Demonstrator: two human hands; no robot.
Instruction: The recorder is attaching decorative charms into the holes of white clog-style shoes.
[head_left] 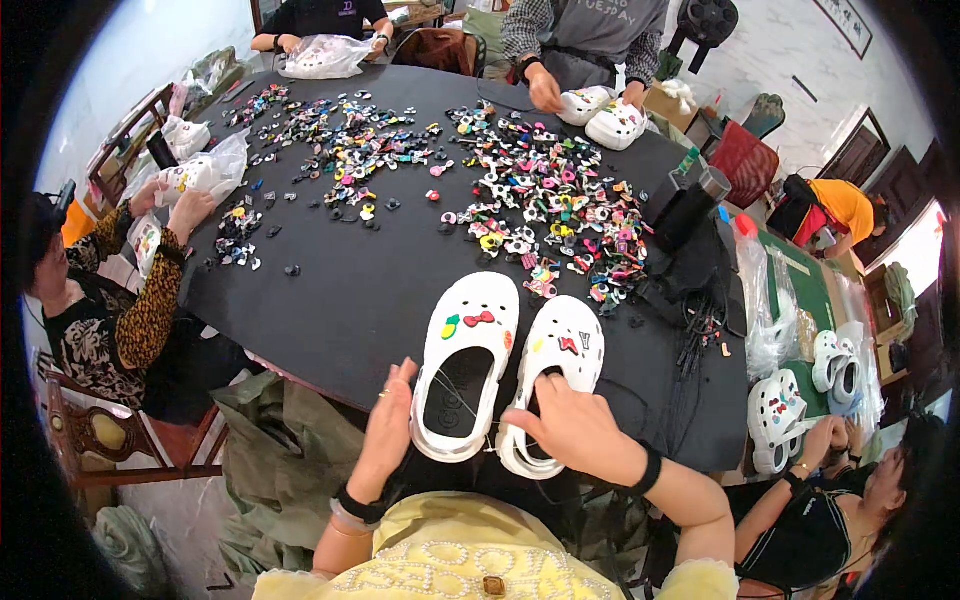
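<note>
Spanning the middle, the black table (325, 310) has bare room left of two white clogs (471, 300), side by side at its near edge. The left hand (387, 420), open, lines the left clog's outer rim; the right hand's (580, 425) fingers enter the right clog, their grip hidden. Charms (560, 205) crowd beyond the toes.

Pale wall (130, 45) at ten o'clock; black table (310, 325) central; carved wooden chair (108, 434) at eight; red chair (748, 163) at two; bright opening (922, 255) at three.
</note>
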